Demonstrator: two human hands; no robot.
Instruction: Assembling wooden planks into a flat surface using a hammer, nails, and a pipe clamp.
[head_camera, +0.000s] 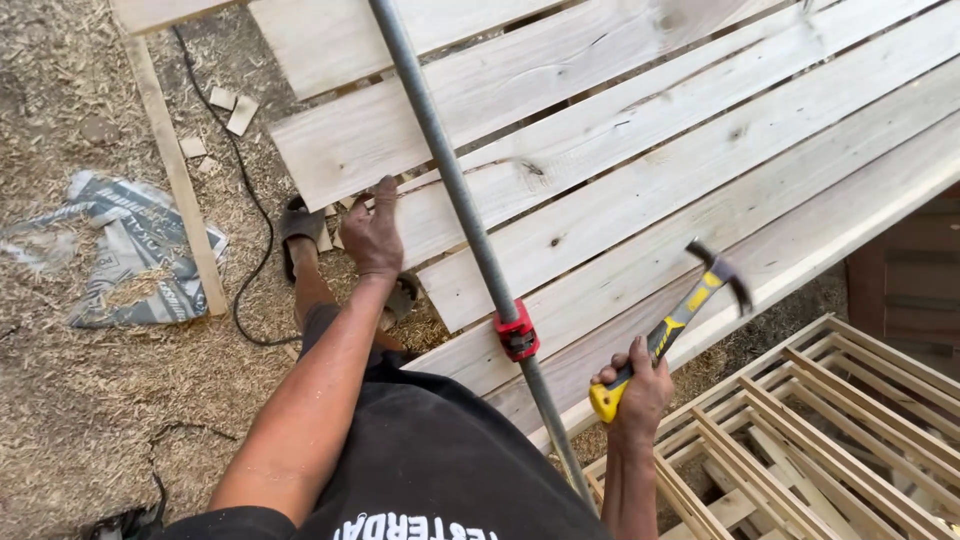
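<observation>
Floor: left of the pipe clamp (470, 230), sawdust, a crumpled printed sack (130, 255), a thin batten (175, 170) and a black cable (245, 190).
Left hand (372, 235): just left of the pipe clamp, your fingers lie spread and flat on the pale planks (620, 180), gripping nothing.
Planks: stiff, rough-sawn, knotted boards lying side by side under the clamp's grey bar, whose red jaw piece (517, 331) bites their near edge.
Right hand (640, 390): right of the clamp, closed around the hammer (672, 330) low on its yellow-and-black handle.
Hammer: raised, head-heavy I judge; your low grip suits swinging.
Lattice frames (820, 430): stacked further right.
</observation>
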